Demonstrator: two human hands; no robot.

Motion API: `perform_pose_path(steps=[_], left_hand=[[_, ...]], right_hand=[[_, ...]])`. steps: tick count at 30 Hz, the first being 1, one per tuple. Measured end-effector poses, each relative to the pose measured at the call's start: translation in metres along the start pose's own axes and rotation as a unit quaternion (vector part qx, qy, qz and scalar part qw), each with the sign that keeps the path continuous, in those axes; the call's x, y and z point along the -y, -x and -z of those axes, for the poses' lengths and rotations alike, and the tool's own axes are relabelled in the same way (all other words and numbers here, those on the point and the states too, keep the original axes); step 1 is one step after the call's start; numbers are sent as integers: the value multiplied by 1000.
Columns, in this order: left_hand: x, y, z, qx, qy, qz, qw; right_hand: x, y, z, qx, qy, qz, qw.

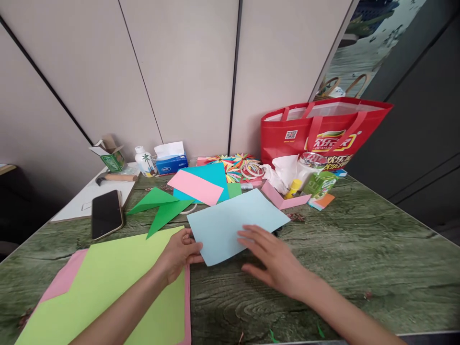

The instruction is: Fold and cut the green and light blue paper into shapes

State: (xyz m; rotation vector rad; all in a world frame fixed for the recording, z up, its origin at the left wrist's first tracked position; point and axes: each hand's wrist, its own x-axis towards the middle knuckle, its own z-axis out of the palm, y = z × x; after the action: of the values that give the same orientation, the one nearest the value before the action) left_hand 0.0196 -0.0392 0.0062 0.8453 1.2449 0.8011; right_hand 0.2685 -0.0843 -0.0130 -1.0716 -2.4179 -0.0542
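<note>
A light blue sheet of paper (230,218) is held up at a slant above the table, near the middle of the head view. My left hand (181,254) pinches its lower left corner between thumb and fingers. At its lower right edge is my right hand (269,258), slightly blurred, with fingers apart and the fingertips over the sheet. Whether those fingertips touch the paper I cannot tell. Under my left forearm lies a large yellow-green sheet (118,278), on top of a pink sheet (68,275). Green folded paper pieces (163,211) rest beyond my left hand.
Behind the blue sheet lie a pink strip (196,187) and a teal sheet (219,175). A phone (107,214), a hammer (117,178) and a tissue pack (171,164) stand at the left. A glue stick (293,189) and a red bag (287,139) are at the right.
</note>
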Motion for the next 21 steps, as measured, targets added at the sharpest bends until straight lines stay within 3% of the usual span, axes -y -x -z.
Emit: perform_pose_path(steps=[2,5,10,16,19,21], left_hand=[[3,10,-4,21,1,16,1000],[4,25,-5,51,-11,35,998],[1,35,6,-10,-61,-25,998],[13,21,17,23,-254,-56,965],[21,16,19,19,-376,-172,910],[26,15,20,12,-456,-257,852]], right_hand=[[23,-8,-7,5,-34,11,999],[39,-13,-13,0,-94,-20,995],[48,-9,-13,53,-270,-153,949],[60,-9,-17,87,-434,-352,825],[62,-8,-23,81,-545,-425,718],[62,-5,-28,72,-584,-460,666]])
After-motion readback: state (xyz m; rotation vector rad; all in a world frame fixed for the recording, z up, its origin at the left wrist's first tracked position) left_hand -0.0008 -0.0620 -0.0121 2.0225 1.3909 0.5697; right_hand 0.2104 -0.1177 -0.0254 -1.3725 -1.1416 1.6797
